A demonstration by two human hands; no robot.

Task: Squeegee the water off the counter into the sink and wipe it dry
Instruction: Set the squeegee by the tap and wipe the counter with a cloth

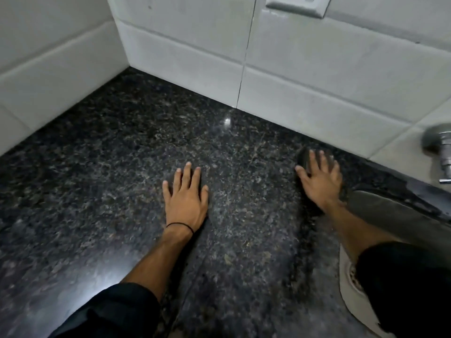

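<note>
The sink (345,286) lies nearest, at the right edge, partly under the right forearm. On the dark speckled surface (97,191) the left hand (186,203) rests flat, fingers spread. Further right, the right hand (322,181) presses spread fingers on a dark blurred object (303,158), cloth or squeegee unclear, near the tiled wall (317,81).

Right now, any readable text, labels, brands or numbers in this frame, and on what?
None readable.
White wall plate at the top edge: cropped, no print visible.
Chrome tap: no marking visible.
Dark speckled granite counter, white wall tiles, thin black wrist band: blank.
Dark object under the right hand: blurred, no label can be made out.
</note>
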